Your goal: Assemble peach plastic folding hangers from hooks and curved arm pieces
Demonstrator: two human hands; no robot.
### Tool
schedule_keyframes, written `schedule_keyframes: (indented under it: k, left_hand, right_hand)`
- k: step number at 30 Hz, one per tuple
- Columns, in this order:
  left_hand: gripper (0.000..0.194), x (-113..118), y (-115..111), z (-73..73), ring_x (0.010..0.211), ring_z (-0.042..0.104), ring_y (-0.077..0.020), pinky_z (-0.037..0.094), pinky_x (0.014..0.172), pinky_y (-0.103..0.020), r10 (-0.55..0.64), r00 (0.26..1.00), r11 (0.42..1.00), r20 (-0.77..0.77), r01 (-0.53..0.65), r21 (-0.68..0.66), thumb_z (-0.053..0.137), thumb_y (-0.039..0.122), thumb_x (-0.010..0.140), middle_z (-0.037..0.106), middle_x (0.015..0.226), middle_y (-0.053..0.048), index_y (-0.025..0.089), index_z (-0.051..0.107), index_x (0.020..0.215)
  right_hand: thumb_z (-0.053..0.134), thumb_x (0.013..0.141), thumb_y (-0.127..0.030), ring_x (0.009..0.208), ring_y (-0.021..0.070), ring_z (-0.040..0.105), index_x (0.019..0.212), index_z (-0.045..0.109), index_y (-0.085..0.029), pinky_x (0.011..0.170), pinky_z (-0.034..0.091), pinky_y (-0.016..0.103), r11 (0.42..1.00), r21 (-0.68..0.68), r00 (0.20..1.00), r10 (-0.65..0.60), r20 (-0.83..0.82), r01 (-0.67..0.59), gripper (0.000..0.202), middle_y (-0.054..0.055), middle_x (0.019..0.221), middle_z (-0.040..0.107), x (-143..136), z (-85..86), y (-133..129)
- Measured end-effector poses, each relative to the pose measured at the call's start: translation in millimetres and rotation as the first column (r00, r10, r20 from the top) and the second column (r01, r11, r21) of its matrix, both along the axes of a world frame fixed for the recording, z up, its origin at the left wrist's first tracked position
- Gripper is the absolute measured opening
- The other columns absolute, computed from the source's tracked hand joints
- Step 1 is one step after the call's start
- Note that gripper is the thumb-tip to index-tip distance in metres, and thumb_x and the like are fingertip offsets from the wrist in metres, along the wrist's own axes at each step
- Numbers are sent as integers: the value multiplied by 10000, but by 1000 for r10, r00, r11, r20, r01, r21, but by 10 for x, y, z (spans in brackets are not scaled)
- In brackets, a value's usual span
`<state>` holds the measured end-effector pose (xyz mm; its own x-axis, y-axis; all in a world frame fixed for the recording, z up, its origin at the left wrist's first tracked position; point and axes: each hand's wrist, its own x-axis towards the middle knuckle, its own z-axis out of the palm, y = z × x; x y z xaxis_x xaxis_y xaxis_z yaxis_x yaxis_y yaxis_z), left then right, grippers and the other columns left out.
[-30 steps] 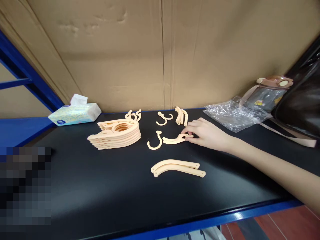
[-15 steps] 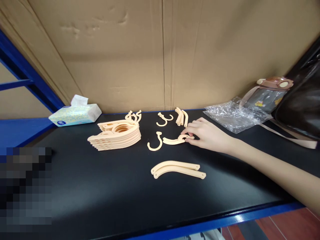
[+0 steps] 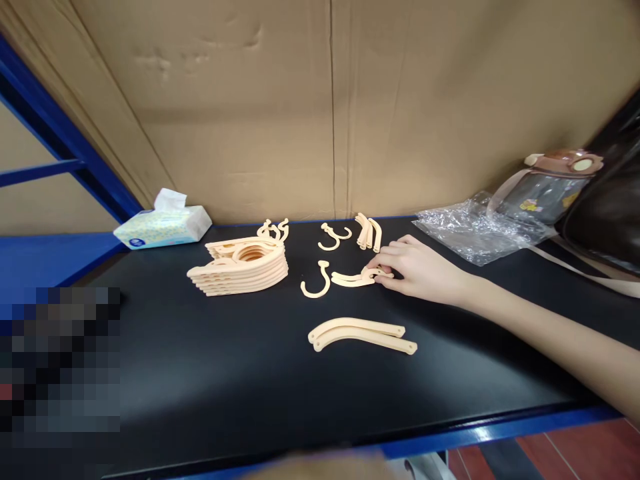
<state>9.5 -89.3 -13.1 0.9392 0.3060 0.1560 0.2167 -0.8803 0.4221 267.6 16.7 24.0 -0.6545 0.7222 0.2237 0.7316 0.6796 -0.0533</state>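
On the black tabletop, my right hand (image 3: 415, 270) is closed, its thumb and fingertips pinching the right end of a small beige folding hanger piece (image 3: 350, 279). Its fingers partly cover that piece. Just left of it lies a loose beige hook (image 3: 320, 283). Nearer the front edge, two curved beige hanger arms (image 3: 363, 333) rest side by side. A stack of beige hanger parts (image 3: 240, 273) sits farther left. At the bottom edge a blurred shape (image 3: 320, 467) shows, apparently part of my left hand or arm, its fingers not visible.
Behind lie more hooks (image 3: 334, 237), a cluster of small hooks (image 3: 273, 230) and several curved arms (image 3: 369, 232). A tissue pack (image 3: 165, 227) stands back left. Clear plastic wrap (image 3: 480, 230), a strapped bottle (image 3: 555, 187) and a dark bag (image 3: 610, 200) occupy the right. Cardboard (image 3: 250, 133) rises behind.
The view has shifted slightly, so things appear a little farther right. A blurred shape has come in at the bottom edge. My right hand keeps its pinch on the hanger piece.
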Motion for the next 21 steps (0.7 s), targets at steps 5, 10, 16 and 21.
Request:
schedule_keyframes:
  k: [5,10,16,21]
  left_hand:
    - [350,185,279,530,1293,370,-272,280,1099,-480,386,922,848,35,-369,381,415,311,935,518,1301,-86,167,535,1230]
    - [421,183,781,355,1323,334,-274,149,1128,-523,401,913,803,-79,-309,510,362,440,955,552,1283,-62,183,540,1238]
    - [464,94,835,275,1339,305,-262,141,1127,-509,410,904,838,-116,-324,439,311,474,962,496,1347,-56,209,475,1306]
    - [472,96,838,272,1344,287,-266,152,1130,-497,413,904,852,-111,-340,399,316,475,959,484,1347,-57,196,459,1312]
  right_hand:
    - [484,876,-268,875,177,555,978,641,-202,821,302,329,999,46,1000,0,26,-1,198,27,909,621,24,-29,16]
    - [475,879,-266,895,173,551,978,636,-200,809,322,325,997,75,999,11,37,-13,200,35,965,608,43,-51,16]
    - [456,890,-260,868,163,559,972,631,-203,793,337,324,998,54,999,18,29,-19,201,25,962,624,32,-32,9]
    - [428,917,-291,892,178,567,983,624,-206,808,343,336,1000,13,1000,5,6,-5,224,33,979,638,23,-37,25]
